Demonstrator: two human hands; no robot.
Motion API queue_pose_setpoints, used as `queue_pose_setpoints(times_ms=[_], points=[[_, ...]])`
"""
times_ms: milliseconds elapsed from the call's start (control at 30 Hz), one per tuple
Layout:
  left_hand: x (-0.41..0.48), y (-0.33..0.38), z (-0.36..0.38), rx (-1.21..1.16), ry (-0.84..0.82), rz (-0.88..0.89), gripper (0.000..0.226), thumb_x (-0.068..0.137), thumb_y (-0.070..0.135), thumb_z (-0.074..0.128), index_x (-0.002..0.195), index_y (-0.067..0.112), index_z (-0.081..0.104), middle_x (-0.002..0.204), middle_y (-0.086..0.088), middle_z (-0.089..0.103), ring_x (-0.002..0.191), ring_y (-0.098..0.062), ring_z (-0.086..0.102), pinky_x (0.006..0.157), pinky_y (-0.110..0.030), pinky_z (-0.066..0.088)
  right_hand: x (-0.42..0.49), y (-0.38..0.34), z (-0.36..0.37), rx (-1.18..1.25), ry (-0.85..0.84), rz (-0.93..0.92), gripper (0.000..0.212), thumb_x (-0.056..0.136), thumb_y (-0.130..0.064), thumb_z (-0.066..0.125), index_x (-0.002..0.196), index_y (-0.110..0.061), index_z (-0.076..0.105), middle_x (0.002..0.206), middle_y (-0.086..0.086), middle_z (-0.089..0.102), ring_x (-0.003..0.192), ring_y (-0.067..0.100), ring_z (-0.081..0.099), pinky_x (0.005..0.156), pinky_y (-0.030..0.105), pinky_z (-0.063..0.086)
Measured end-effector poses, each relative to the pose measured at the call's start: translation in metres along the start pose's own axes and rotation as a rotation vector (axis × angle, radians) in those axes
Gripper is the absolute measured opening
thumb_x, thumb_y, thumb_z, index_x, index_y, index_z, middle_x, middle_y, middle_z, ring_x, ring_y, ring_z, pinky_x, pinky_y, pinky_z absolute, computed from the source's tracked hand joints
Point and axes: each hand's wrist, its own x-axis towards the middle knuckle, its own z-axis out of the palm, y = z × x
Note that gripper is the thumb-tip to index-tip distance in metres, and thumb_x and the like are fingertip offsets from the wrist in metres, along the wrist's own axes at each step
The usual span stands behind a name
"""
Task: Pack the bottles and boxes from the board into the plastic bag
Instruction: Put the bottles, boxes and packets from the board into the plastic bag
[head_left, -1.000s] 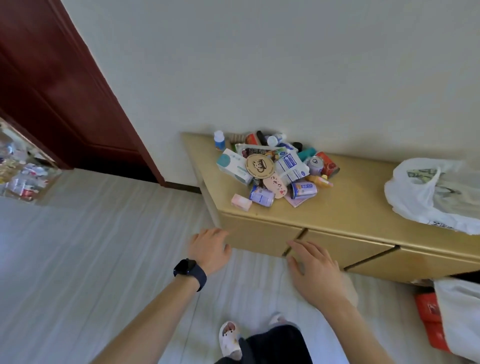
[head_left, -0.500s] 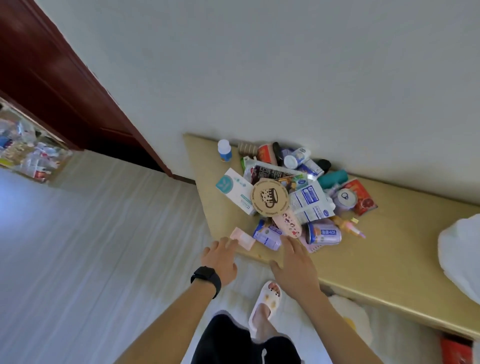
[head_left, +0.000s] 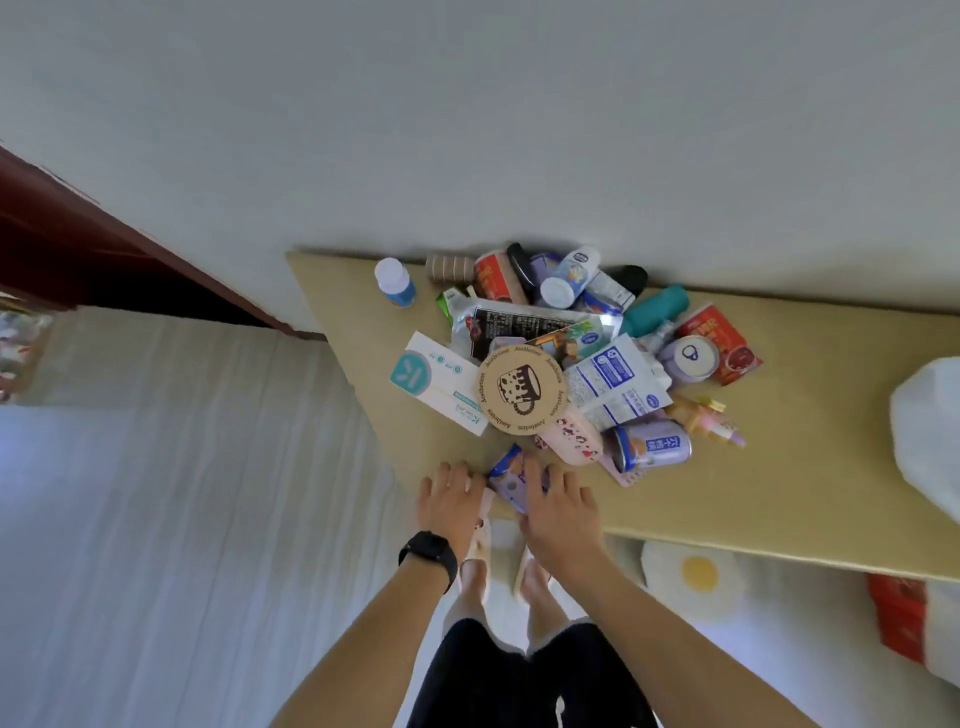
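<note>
Both hands are laid on stuff at the 6 o'clock edge of the pile (head_left: 561, 358) on the desk (head_left: 779, 493), probably since it's nearest. Left hand (head_left: 449, 496) is flat over a pink box, grip unclear; right hand (head_left: 558, 506) is spread loosely on a purple packet (head_left: 506, 475). Plastic bag (head_left: 930, 436) is parked at 3 o'clock.

One camera sits on the person's head and looks steeply down, close above the board (head_left: 779, 488), with both forearms entering from the bottom edge.
</note>
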Motion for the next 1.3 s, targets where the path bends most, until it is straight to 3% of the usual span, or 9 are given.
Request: queue_pose_setpoints(times_ms=[100,200,333,500,700,800,1033,1200,1300], points=[[-0.001,-0.011,0.004,0.009,0.009,0.0,0.045,0.048,0.027,0.09,0.089,0.025,0.071,0.088,-0.002,0.062,0.082,-0.026,0.06,0.06,-0.038,0.047,-0.011,-0.004,0.008,0.105,-0.092,0.07,0.093,0.062,-0.042,0.084,0.137,-0.009,0.039,0.098,0.011,0.061,0.083,0.029,0.062,0.061,0.039,0.054],[-0.007,-0.017,-0.004,-0.073,-0.053,-0.002,0.045,0.087,0.045,0.063,0.127,0.03,0.05,0.117,-0.004,0.054,0.112,-0.027,0.048,0.085,-0.038,0.041,-0.031,-0.002,0.007,0.413,-0.136,0.145,0.081,0.088,-0.044,0.062,0.149,-0.01,0.022,0.122,0.013,0.049,0.109,0.031,0.052,0.088,0.039,0.048],[-0.024,-0.009,-0.022,-0.429,-0.158,0.025,0.051,0.093,0.051,0.052,0.136,0.027,0.038,0.122,-0.006,0.044,0.1,-0.029,0.055,0.083,-0.036,0.048,-0.079,0.017,-0.009,0.88,-0.148,0.386,0.068,0.087,-0.05,0.058,0.143,-0.022,0.03,0.123,0.009,0.049,0.102,0.025,0.054,0.081,0.031,0.044],[-0.046,0.046,-0.058,-0.761,-0.238,0.122,0.05,0.08,0.051,0.069,0.121,0.026,0.054,0.111,0.0,0.054,0.089,-0.015,0.06,0.079,-0.029,0.05,-0.163,0.056,-0.046,1.254,0.106,0.59,0.037,0.086,-0.043,0.066,0.118,-0.044,0.049,0.101,-0.005,0.069,0.084,0.012,0.067,0.066,0.021,0.05],[-0.055,0.16,-0.119,-0.907,-0.253,0.336,0.037,0.084,0.043,0.07,0.116,0.034,0.054,0.101,0.021,0.061,0.09,0.007,0.057,0.073,-0.017,0.047,-0.232,0.125,-0.086,1.434,0.485,0.764,0.031,0.094,-0.026,0.066,0.12,-0.036,0.053,0.099,0.0,0.069,0.071,0.026,0.066,0.058,0.024,0.051],[-0.05,0.231,-0.154,-0.895,-0.192,0.448,0.036,0.086,0.041,0.068,0.119,0.036,0.053,0.101,0.023,0.061,0.09,0.01,0.058,0.07,-0.008,0.045,-0.249,0.182,-0.102,1.433,0.632,0.796,0.034,0.092,-0.024,0.066,0.122,-0.035,0.055,0.094,-0.006,0.072,0.065,0.015,0.067,0.058,0.024,0.049],[-0.023,0.446,-0.233,-0.803,0.166,0.661,0.045,0.087,0.04,0.064,0.129,0.033,0.05,0.114,0.017,0.061,0.095,-0.003,0.059,0.077,-0.025,0.05,-0.258,0.388,-0.154,1.226,0.767,0.749,0.044,0.085,-0.045,0.072,0.123,-0.045,0.05,0.096,-0.016,0.071,0.074,0.008,0.066,0.063,0.018,0.05],[0.042,0.588,-0.239,-0.25,0.387,0.686,0.05,0.094,0.041,0.048,0.139,0.023,0.037,0.131,-0.004,0.048,0.096,-0.03,0.062,0.066,-0.038,0.05,-0.223,0.533,-0.18,0.814,0.621,0.743,0.056,0.086,-0.044,0.068,0.136,-0.038,0.043,0.105,-0.004,0.059,0.083,0.015,0.059,0.065,0.021,0.042],[0.085,0.634,-0.221,0.143,0.335,0.549,0.051,0.096,0.033,0.048,0.141,0.013,0.036,0.136,-0.011,0.047,0.114,-0.034,0.054,0.093,-0.046,0.04,-0.183,0.597,-0.178,0.55,0.485,0.657,0.058,0.087,-0.043,0.065,0.139,-0.032,0.041,0.117,0.005,0.06,0.096,0.029,0.061,0.073,0.03,0.042]])
